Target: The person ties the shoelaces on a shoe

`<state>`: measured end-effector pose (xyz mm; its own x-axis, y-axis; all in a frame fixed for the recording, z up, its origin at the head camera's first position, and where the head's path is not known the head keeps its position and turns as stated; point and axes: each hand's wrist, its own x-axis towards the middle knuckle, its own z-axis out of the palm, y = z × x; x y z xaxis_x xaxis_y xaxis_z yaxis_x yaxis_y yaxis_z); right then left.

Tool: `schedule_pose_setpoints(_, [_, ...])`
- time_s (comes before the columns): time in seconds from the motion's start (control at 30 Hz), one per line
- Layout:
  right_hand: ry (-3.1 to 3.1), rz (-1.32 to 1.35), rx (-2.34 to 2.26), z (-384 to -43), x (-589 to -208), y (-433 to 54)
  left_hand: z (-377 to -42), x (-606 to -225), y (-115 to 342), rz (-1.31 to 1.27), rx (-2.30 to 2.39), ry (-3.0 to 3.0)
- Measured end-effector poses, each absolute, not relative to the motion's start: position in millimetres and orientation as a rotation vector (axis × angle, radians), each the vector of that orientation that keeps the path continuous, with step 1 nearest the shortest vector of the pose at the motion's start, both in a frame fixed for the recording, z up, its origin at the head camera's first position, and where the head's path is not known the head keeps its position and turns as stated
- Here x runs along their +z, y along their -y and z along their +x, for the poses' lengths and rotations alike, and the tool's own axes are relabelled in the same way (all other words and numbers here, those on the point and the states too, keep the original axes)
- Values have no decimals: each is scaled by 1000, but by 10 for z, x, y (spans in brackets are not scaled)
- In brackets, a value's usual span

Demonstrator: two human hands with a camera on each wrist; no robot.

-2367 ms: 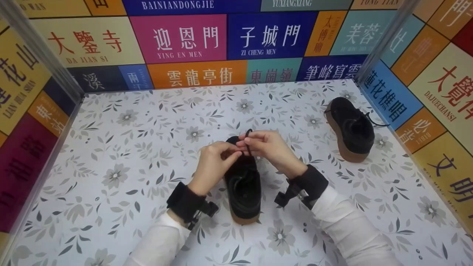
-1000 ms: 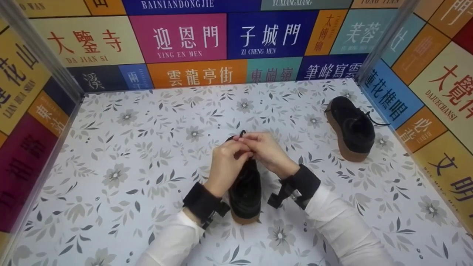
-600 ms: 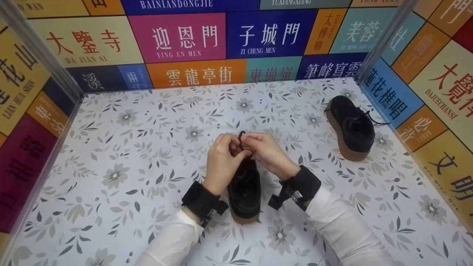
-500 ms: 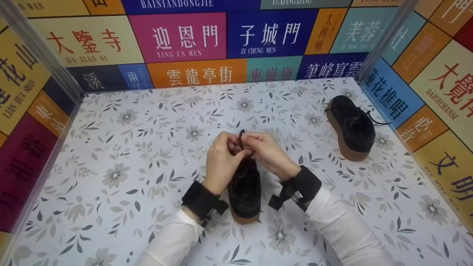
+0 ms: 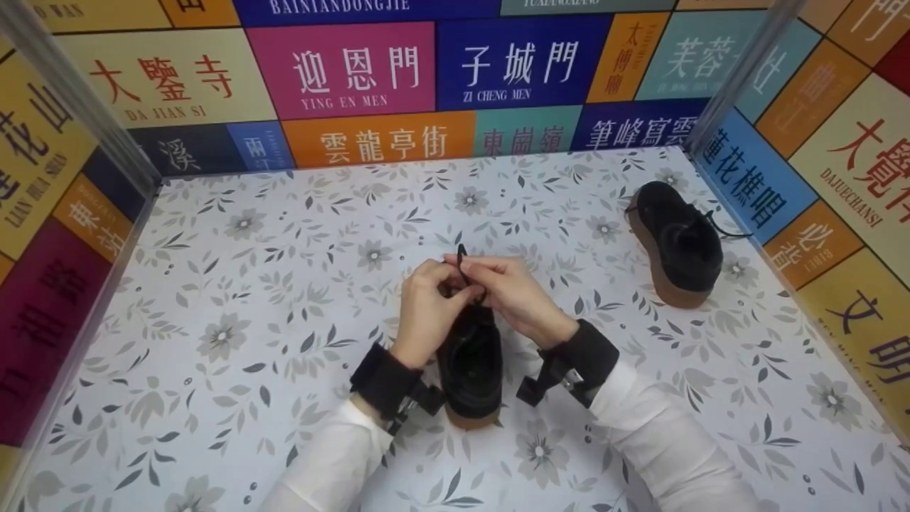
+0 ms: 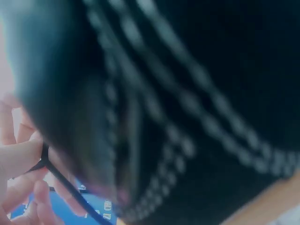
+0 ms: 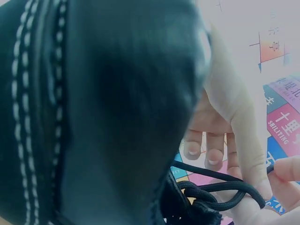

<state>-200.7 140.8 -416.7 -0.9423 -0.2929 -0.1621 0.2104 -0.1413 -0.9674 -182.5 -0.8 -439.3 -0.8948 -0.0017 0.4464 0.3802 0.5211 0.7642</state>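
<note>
A black shoe with a brown sole (image 5: 473, 377) stands near the middle of the table, toe away from me. Over its front, my left hand (image 5: 426, 306) pinches the black shoelace between thumb and fingers. My right hand (image 5: 515, 295) meets it from the other side, thumb and fingertips on a small upright loop of the shoelace (image 5: 461, 259). In the right wrist view the lace (image 7: 225, 187) runs in crossing loops above the shoe between the fingers. Black leather with white stitching (image 6: 164, 108) fills most of the left wrist view. The hands cover the shoe's toe.
A second black shoe (image 5: 682, 245) stands at the back right, a loose lace end trailing toward the side wall. Printed panels (image 5: 341, 71) wall the floral tabletop (image 5: 298, 235) at the back and both sides. Each wrist wears a black strap (image 5: 387, 380) with a small camera mount.
Both hands have drawn closer together over the shoe's front, the left moving right. The lace strand held up by the right hand now stands as a narrow loop between them. The shoes stay put.
</note>
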Motion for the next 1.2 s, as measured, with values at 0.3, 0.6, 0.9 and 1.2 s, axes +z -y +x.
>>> schedule_pose_setpoints(0.3, [-1879,-258,-2019,-2026,-4216,-1485,-1856,-4356,55,-363,-1433,2395])
schedule_pose_setpoints(0.6, [-2104,-436,-1884,-2017,-4396,-1731,-1893,-4358,123,-356,-1551,2469])
schedule_pose_setpoints(0.9, [-2480,-755,-1724,-1993,-4578,-1819,-1938,-4389,152,-321,-1604,2511])
schedule_pose_setpoints(1.2, [-2594,-663,-1692,-2007,-4585,-1746,-1947,-4394,145,-228,-1699,2519])
